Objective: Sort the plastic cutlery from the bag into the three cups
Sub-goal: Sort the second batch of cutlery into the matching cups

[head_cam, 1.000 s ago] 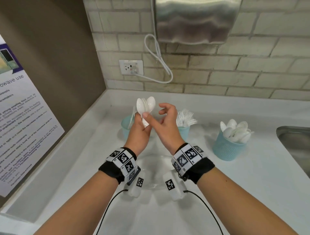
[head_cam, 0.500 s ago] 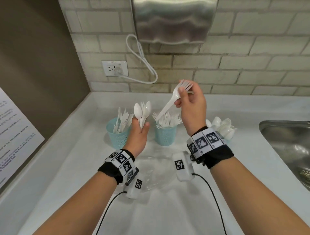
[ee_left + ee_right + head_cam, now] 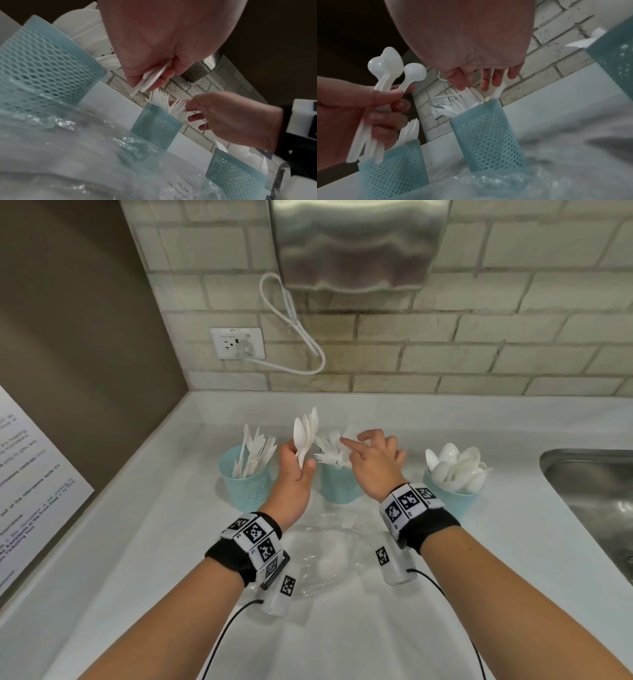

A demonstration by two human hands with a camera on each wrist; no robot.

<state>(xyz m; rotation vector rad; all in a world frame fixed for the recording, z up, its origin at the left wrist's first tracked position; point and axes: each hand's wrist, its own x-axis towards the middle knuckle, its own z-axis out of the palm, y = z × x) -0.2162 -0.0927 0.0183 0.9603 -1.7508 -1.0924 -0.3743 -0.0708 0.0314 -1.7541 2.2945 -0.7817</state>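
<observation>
The left hand (image 3: 295,474) holds a little bunch of white spoons (image 3: 306,430), its fingers and thumb wrapped round the handles low down so the round ends stick up. I think they are kept together like this so they can all go into one cup in one go. The hand is raised, palm side turned in, just left of the middle cup (image 3: 339,483) and above the table (image 3: 342,638).

The middle cup is full of forks (image 3: 334,448) with the spiky ends up. The right hand (image 3: 375,463) hangs right over those forks. Its grip is loose and holds nothing, with the fingers (image 3: 485,79) spread and pointing down at the fork tips. That looks like a hand that has just let a fork drop in, but this is only my guess.

Left of the middle cup stands the cup of knives (image 3: 247,479). Right of the middle cup stands the cup of spoons (image 3: 451,487), already piled high. That is where the bunch belongs.

The clear bag (image 3: 322,556) lies flat on the table, in front of the middle cup, between the two wrists. Something white shows inside it, but I cannot tell what.
</observation>
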